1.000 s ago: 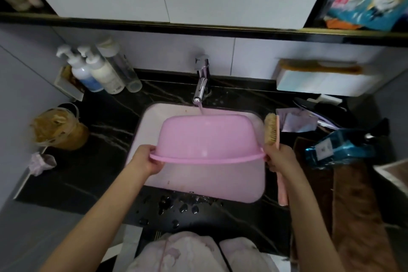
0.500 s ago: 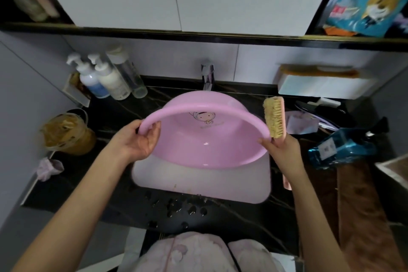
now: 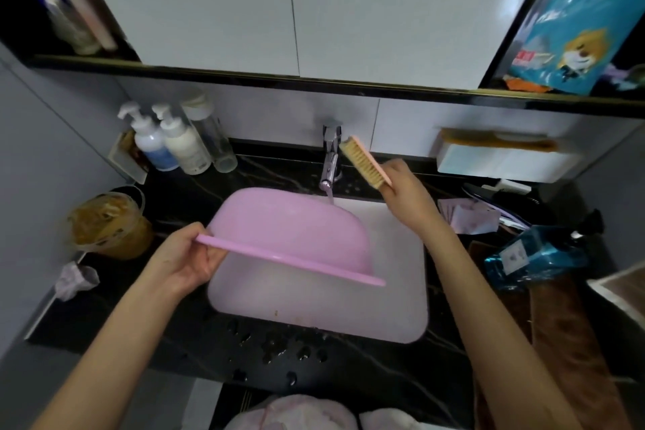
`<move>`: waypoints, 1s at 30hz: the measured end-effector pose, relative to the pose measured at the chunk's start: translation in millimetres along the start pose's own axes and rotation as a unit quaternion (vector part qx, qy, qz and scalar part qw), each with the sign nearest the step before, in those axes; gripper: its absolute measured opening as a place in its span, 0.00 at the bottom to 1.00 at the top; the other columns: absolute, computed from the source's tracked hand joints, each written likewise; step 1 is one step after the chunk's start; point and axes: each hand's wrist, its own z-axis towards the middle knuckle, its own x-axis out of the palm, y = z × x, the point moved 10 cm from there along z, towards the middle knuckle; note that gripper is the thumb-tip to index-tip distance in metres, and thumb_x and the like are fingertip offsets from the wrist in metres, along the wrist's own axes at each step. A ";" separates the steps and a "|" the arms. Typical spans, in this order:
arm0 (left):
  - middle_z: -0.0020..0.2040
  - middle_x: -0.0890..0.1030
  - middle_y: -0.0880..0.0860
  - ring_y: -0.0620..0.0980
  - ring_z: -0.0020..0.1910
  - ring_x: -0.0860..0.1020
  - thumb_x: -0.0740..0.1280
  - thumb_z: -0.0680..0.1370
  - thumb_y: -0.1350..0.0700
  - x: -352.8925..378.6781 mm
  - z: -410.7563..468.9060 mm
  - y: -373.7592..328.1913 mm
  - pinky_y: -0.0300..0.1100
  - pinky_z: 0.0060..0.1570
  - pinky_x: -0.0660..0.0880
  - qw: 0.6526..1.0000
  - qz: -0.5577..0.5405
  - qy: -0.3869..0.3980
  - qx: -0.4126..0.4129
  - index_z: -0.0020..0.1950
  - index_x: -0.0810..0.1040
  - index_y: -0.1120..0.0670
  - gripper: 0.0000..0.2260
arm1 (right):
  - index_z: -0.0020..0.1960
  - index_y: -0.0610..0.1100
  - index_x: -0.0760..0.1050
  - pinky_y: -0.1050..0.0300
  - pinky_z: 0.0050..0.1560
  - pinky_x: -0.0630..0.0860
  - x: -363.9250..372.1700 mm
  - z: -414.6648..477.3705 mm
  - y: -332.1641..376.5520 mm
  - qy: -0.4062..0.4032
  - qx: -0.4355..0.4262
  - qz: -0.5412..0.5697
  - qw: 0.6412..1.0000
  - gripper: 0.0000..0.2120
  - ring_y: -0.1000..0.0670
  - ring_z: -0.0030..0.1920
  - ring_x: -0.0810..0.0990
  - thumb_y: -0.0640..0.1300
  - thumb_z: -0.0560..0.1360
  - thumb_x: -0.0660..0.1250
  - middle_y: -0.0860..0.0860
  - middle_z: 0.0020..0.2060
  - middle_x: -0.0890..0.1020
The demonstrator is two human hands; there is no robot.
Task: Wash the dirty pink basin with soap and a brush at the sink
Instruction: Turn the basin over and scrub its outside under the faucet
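While our left hand [image 3: 185, 265] pinches the upturned pink basin [image 3: 289, 230] by its left rim, our right hand [image 3: 406, 192], curled round the brush [image 3: 363, 162], hovers beyond its far right edge.

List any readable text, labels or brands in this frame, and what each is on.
Nothing reads legibly.
Blue bag at upper right: red patch with white characters, too blurred.
Blue bottle lying at right: white label, too blurred.
Left pump bottle, right pump bottle: print too small.
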 end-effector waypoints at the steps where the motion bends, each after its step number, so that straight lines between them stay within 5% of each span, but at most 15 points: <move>1: 0.27 0.78 0.52 0.47 0.27 0.81 0.55 0.76 0.65 0.0 -2.0 0.0 0.38 0.25 0.78 1.000 0.008 0.002 0.005 0.32 0.64 0.54 0.13 | 0.72 0.45 0.65 0.53 0.58 0.73 5.8 14.0 13.0 0.009 -0.042 -0.024 0.999 0.24 0.45 0.64 0.72 0.36 0.78 0.61 0.45 0.68 0.70; 3: 0.34 0.78 0.53 0.47 0.28 0.81 0.55 0.76 0.65 -0.1 -5.0 -2.5 0.38 0.26 0.78 0.999 0.033 0.014 0.018 0.33 0.65 0.55 0.12 | 0.76 0.47 0.56 0.48 0.63 0.71 17.9 38.8 31.1 0.023 -0.077 -0.067 0.995 0.32 0.45 0.69 0.67 0.33 0.76 0.62 0.47 0.73 0.64; 7: 0.40 0.77 0.54 0.47 0.30 0.82 0.55 0.77 0.66 -3.2 -12.5 -15.7 0.38 0.27 0.79 0.993 0.090 0.042 0.056 0.43 0.70 0.56 0.08 | 0.77 0.50 0.50 0.51 0.43 0.79 40.7 61.4 41.7 0.057 -0.063 -0.142 0.986 0.38 0.48 0.52 0.78 0.35 0.74 0.65 0.46 0.61 0.73; 10: 0.42 0.77 0.56 0.47 0.30 0.81 0.56 0.76 0.67 -3.1 -19.4 -25.6 0.39 0.29 0.79 0.986 0.133 0.055 0.079 0.52 0.72 0.59 0.09 | 0.77 0.51 0.49 0.53 0.40 0.76 44.8 62.4 34.1 0.044 -0.040 -0.171 0.983 0.38 0.48 0.49 0.79 0.37 0.74 0.65 0.47 0.61 0.74; 13: 0.41 0.77 0.56 0.47 0.30 0.81 0.57 0.76 0.67 -0.4 -24.4 -31.9 0.39 0.29 0.79 0.981 0.156 0.053 0.102 0.52 0.73 0.60 0.09 | 0.75 0.48 0.59 0.52 0.44 0.76 33.2 62.7 52.2 -0.015 -0.112 -0.149 0.982 0.34 0.47 0.58 0.75 0.33 0.72 0.65 0.47 0.67 0.71; 17: 0.40 0.80 0.55 0.47 0.32 0.82 0.57 0.76 0.66 5.5 -29.7 -38.3 0.39 0.29 0.79 0.980 0.144 0.048 0.133 0.52 0.73 0.58 0.09 | 0.73 0.47 0.60 0.54 0.48 0.71 36.1 64.4 60.2 0.008 -0.136 -0.180 0.974 0.34 0.45 0.55 0.76 0.30 0.70 0.64 0.46 0.63 0.74; 20: 0.41 0.81 0.53 0.47 0.36 0.82 0.58 0.77 0.66 10.9 -32.7 -43.9 0.38 0.29 0.79 0.978 0.128 0.050 0.159 0.55 0.73 0.57 0.10 | 0.76 0.48 0.54 0.51 0.64 0.68 51.8 59.7 53.7 0.058 -0.147 -0.234 0.959 0.38 0.47 0.67 0.70 0.29 0.71 0.63 0.47 0.73 0.64; 22: 0.45 0.80 0.54 0.49 0.40 0.82 0.58 0.77 0.65 17.9 -35.4 -48.0 0.39 0.33 0.80 0.973 0.136 0.063 0.178 0.58 0.72 0.56 0.12 | 0.77 0.50 0.51 0.51 0.64 0.69 51.6 55.3 46.8 0.105 -0.114 -0.175 0.972 0.38 0.48 0.69 0.67 0.29 0.73 0.61 0.50 0.76 0.58; 26: 0.49 0.81 0.54 0.49 0.43 0.83 0.62 0.76 0.63 30.9 -40.0 -54.4 0.43 0.41 0.81 0.947 0.207 0.113 0.217 0.62 0.72 0.52 0.16 | 0.75 0.50 0.55 0.52 0.47 0.77 36.0 26.3 14.7 0.061 0.025 0.036 0.997 0.28 0.46 0.52 0.79 0.38 0.79 0.58 0.45 0.61 0.76; 30: 0.52 0.81 0.50 0.49 0.48 0.81 0.67 0.68 0.59 39.1 -44.0 -54.1 0.44 0.45 0.80 0.911 0.292 0.134 0.259 0.59 0.72 0.44 0.22 | 0.77 0.53 0.50 0.52 0.41 0.77 10.4 -7.5 -21.3 0.014 0.074 0.013 0.997 0.33 0.45 0.46 0.80 0.41 0.78 0.62 0.43 0.53 0.79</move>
